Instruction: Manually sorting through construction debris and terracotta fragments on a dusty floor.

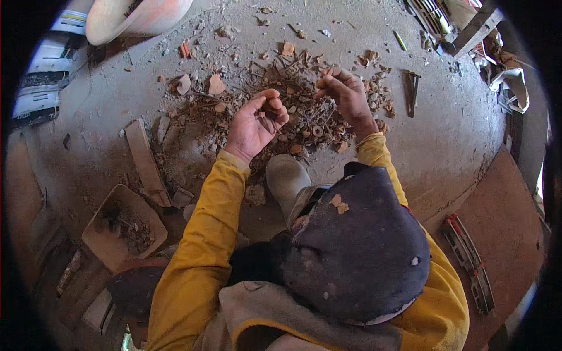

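I see both hands up over the junk pile (pixel 319 131), just a bit apart. The left hand (pixel 257 124) is turned so some of the palm shows. Its fingers curl in toward the thumb, about half bent. There is a dark patch inside the curl, and I cannot tell if it holds a small bit or is only shade. The right hand (pixel 346 96) has its thumb and first fingers bent close to each other. I cannot tell if the tips are pressed together or pinch something tiny.

The pile lies on the dusty grey floor (pixel 462 146), under and between the hands, in front of a pale boot (pixel 287 181). It is mostly brown, with little stones, thin stick-like bits, round bits and flat orange chunks. One big orange chunk (pixel 216 85) sits on its left side.

The pile is messy and flat, a bit wider from left to right than from front to back. Its thin bits point every which way, so I see no one long line in it.
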`<state>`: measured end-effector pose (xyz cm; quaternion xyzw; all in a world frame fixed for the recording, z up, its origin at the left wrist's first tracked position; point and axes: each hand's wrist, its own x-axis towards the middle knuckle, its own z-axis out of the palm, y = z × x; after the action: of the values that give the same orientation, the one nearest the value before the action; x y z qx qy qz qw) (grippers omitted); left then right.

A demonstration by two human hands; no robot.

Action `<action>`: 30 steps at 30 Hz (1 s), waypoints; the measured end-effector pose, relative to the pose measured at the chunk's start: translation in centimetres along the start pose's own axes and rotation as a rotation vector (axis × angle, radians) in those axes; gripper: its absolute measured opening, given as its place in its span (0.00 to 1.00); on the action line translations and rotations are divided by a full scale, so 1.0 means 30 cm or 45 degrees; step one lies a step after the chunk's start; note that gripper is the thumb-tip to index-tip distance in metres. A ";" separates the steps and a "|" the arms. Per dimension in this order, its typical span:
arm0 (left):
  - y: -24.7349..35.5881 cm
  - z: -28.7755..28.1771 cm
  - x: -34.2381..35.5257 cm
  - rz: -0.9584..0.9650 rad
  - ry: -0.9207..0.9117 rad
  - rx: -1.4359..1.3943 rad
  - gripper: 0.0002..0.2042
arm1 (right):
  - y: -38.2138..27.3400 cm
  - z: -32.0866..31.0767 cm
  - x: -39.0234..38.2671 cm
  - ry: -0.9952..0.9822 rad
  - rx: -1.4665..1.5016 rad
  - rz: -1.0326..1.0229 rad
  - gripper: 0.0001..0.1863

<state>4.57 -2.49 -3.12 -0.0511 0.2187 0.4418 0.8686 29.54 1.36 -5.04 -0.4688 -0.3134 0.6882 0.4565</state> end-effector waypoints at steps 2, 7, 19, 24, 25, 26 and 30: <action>-0.003 0.040 -0.002 0.094 0.123 0.073 0.12 | -0.001 -0.012 0.024 0.025 0.022 0.020 0.07; 0.099 0.106 -0.039 0.131 0.237 -0.021 0.10 | -0.081 0.042 0.142 0.024 -0.921 -0.111 0.15; 1.005 0.552 0.037 0.584 0.551 1.384 0.13 | -0.009 0.033 0.137 0.094 -1.835 -0.287 0.18; 1.283 0.512 0.205 0.447 0.670 1.680 0.13 | -0.048 0.008 0.103 0.166 -1.685 0.026 0.12; 1.316 0.495 0.233 0.383 0.652 1.719 0.08 | -0.053 -0.011 0.088 0.163 -1.355 -0.036 0.11; 1.360 0.472 0.249 0.323 0.643 1.757 0.05 | -0.059 -0.026 0.072 0.153 -1.021 -0.098 0.12; 1.363 0.386 0.320 0.329 0.775 1.629 0.07 | -0.068 -0.115 0.025 0.078 0.140 0.016 0.10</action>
<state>-18.91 32.63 7.48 0.3730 0.6714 0.2925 0.5697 33.32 2.84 -4.82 -0.4658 -0.2580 0.6927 0.4865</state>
